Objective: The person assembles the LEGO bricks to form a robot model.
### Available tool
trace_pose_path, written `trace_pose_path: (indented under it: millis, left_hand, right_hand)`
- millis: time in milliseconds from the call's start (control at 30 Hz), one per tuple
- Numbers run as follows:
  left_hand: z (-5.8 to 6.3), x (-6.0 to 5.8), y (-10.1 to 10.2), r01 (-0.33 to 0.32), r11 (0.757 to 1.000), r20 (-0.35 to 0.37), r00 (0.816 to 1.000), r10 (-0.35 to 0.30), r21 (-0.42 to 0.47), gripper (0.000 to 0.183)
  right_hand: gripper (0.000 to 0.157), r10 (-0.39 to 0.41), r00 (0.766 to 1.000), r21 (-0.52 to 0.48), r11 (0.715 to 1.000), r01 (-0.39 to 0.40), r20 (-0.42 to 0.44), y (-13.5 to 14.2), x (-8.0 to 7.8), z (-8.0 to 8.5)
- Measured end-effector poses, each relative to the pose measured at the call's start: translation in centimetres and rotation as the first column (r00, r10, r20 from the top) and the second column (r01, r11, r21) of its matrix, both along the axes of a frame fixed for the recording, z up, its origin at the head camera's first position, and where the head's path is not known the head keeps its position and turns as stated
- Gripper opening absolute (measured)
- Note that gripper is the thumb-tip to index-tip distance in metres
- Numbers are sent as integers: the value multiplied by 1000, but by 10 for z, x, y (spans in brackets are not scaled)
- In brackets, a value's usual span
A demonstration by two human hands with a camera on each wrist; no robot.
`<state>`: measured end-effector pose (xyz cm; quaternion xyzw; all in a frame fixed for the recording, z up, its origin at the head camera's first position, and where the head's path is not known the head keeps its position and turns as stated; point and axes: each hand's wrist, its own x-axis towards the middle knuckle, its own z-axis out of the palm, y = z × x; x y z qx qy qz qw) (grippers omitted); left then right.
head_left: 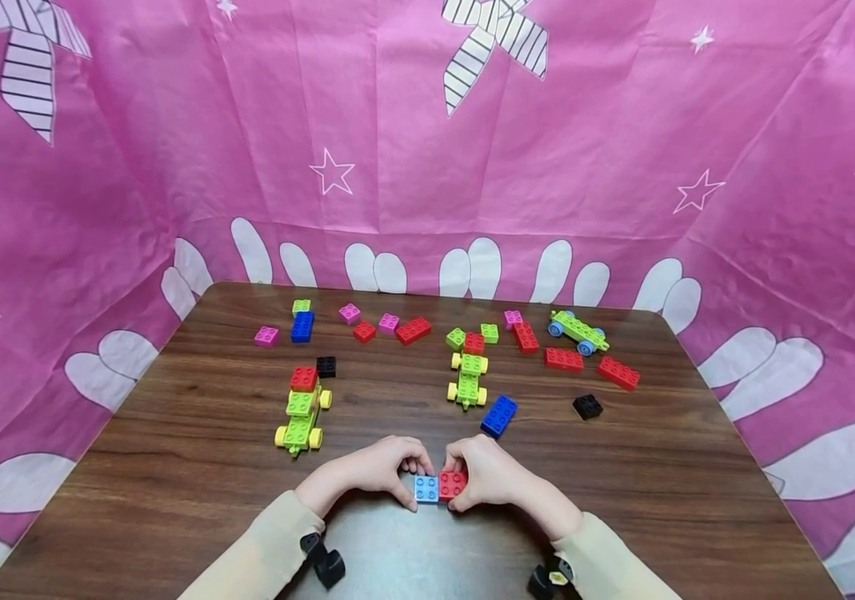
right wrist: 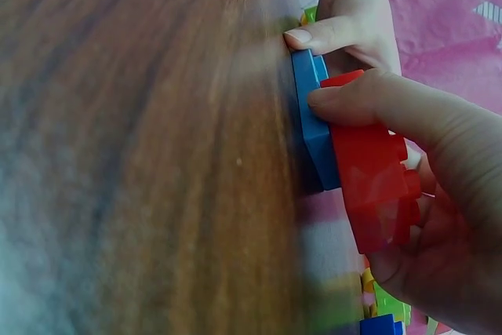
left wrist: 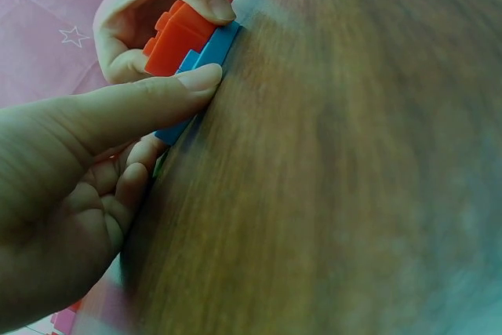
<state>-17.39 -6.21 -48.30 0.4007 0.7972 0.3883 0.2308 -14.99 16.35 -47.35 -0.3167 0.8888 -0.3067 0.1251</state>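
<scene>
A light blue brick (head_left: 426, 488) lies low on the table near its front, between my two hands. My left hand (head_left: 386, 465) pinches its left end, the thumb (left wrist: 188, 84) along the near side. A red brick (head_left: 452, 484) sits over the right half of the light blue one, whose studs show on the left half. Thumb and fingers of my right hand (head_left: 495, 473) grip the red brick. In the right wrist view the red brick (right wrist: 372, 186) stands above the light blue brick (right wrist: 314, 131), reaching past its end, with the right thumb across where they meet.
Beyond my hands stand two yellow-wheeled green cars, one at left (head_left: 300, 429) and one mid-table (head_left: 467, 388). A dark blue brick (head_left: 499, 416) lies just past my right hand. Farther back are a blue-wheeled green base (head_left: 579, 332), a black brick (head_left: 588, 407) and several coloured bricks.
</scene>
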Motion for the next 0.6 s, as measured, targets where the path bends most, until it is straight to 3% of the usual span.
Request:
trace_pose_path:
  millis: [600]
  left_hand:
    - [-3,-3,0,13,1000,-12,1000,-13,-1,40]
  right_hand:
    - [34,26,1000,19,999,-26,1,0,-3,-1]
